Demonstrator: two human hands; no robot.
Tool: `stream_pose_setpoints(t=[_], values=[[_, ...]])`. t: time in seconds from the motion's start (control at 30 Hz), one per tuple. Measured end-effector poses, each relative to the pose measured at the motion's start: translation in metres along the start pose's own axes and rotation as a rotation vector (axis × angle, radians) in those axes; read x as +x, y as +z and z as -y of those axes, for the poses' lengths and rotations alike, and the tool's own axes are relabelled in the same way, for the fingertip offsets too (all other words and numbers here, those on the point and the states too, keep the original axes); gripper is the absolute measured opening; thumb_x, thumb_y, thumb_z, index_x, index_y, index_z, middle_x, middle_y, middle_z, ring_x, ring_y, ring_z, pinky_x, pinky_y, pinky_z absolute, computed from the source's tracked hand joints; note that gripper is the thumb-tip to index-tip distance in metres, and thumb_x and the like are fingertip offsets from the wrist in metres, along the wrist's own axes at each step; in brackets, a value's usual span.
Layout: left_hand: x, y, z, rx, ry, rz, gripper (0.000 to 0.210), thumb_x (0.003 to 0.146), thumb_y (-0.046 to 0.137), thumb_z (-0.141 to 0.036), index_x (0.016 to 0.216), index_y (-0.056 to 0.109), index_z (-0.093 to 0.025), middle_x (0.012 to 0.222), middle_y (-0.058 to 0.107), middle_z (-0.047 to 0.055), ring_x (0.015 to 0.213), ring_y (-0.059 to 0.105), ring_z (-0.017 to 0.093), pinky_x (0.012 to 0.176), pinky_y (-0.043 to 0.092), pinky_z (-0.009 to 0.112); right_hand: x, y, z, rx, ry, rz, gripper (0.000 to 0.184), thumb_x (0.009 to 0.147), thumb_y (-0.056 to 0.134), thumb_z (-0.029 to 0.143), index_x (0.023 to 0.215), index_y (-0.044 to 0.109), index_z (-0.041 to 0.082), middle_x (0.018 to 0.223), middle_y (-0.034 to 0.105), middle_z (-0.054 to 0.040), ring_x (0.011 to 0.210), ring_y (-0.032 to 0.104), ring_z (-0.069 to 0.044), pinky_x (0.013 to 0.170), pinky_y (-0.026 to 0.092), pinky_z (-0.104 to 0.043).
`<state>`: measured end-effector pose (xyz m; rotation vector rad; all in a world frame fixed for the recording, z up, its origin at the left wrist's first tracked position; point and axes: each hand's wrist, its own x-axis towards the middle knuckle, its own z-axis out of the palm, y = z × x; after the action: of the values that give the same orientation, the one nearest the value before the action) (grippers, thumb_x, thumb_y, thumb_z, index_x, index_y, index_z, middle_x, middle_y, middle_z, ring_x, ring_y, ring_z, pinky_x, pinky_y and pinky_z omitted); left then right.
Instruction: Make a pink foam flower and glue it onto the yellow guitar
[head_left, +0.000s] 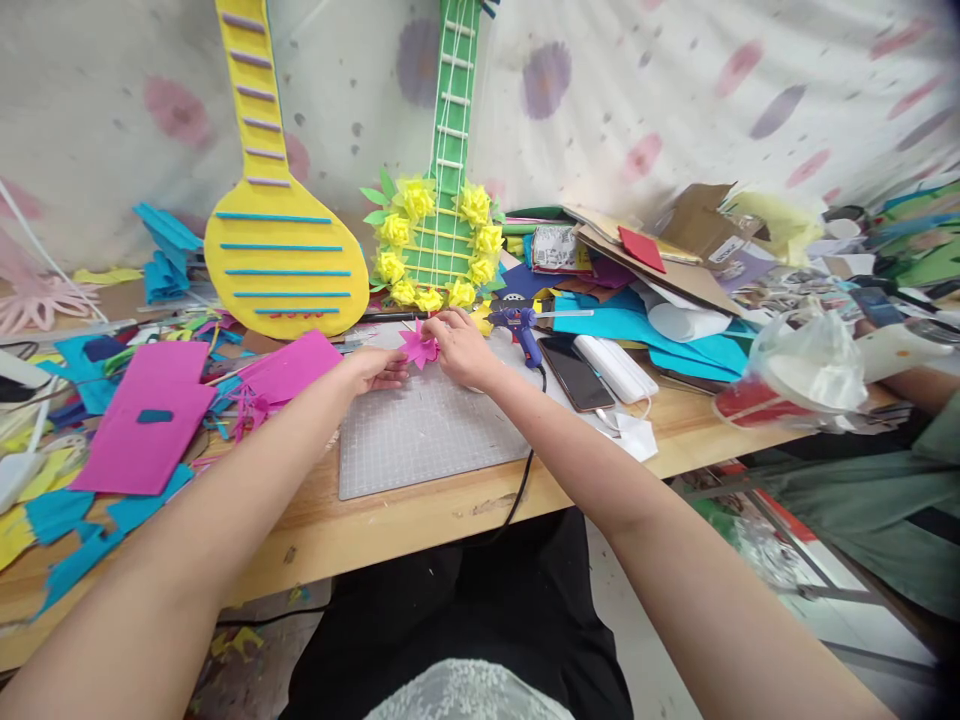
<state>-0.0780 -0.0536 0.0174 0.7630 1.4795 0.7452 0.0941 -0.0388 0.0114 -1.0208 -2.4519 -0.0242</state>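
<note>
Nearest to us, our two bare forearms are reaching forward over the pale wooden table edge [420,520] toward the far end of the grey gridded cutting mat [427,430]. Our right hand [461,350] is pinching the small magenta foam flower with pointed petals [418,345], its fingers closed on the flower's right side. Our left hand [379,368] is resting on the mat with fingers curled loosely inward; its fingertips are lying just left of and below the flower, and we cannot tell whether they are touching it. So the flower is sitting between the two hands at the mat's far edge, the right hand being the one gripping it. The flower is roughly round, with no clear long axis.

Just right of the right hand, a blue hot glue gun [525,330] is lying with its nozzle pointing right. Beyond it a dark smartphone [574,372] is resting beside a white rectangular power bank [616,368]. Behind the hands, a green foam guitar shape ringed with yellow paper flowers [439,245] is leaning against the wall, next to a yellow foam guitar shape with blue stripes [281,260]. To the left, large magenta foam sheets [150,420] are lying among teal scraps. At the far right, another person's sleeve [870,500] is showing.
</note>
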Motion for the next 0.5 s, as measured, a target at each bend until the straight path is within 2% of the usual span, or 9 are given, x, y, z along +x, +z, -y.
stream_pose_setpoints(t=[0.2,0.33,0.43,0.5], values=[[-0.002,0.002,0.000,0.030,0.016,-0.025,0.012,0.075,0.064,-0.016,0.064,0.063,-0.012,0.056,0.062,0.005,0.049,0.059,0.012,0.047,0.048,0.022,-0.002,0.002,0.001,-0.088,-0.047,0.050,0.034,0.082,0.037,0.007,0.111,0.055,0.012,0.099,0.065,-0.0121,0.113,0.044,-0.026,0.108,0.021,-0.044],[-0.001,-0.002,-0.001,0.056,0.031,-0.052,0.018,0.079,0.062,-0.025,0.066,0.061,-0.011,0.057,0.059,0.004,0.050,0.059,0.014,0.047,0.049,0.025,-0.001,0.005,0.000,-0.084,-0.053,0.020,0.035,0.081,0.038,0.007,0.111,0.055,0.014,0.097,0.065,-0.0110,0.111,0.045,-0.026,0.107,0.022,-0.046],[0.004,-0.007,-0.001,0.072,0.060,-0.121,0.025,0.082,0.057,-0.033,0.067,0.057,-0.012,0.059,0.057,0.005,0.051,0.057,0.014,0.049,0.049,0.028,-0.001,0.003,0.000,-0.050,-0.038,-0.016,0.034,0.081,0.037,0.007,0.109,0.055,0.015,0.097,0.064,-0.0108,0.109,0.046,-0.026,0.105,0.024,-0.046],[0.010,-0.010,0.000,0.078,0.116,-0.214,0.024,0.082,0.055,-0.033,0.069,0.055,-0.014,0.065,0.058,0.005,0.054,0.057,0.015,0.052,0.049,0.030,0.000,0.002,0.000,-0.009,-0.025,-0.022,0.034,0.081,0.036,0.006,0.107,0.055,0.016,0.097,0.065,-0.0101,0.107,0.047,-0.025,0.104,0.025,-0.047]])
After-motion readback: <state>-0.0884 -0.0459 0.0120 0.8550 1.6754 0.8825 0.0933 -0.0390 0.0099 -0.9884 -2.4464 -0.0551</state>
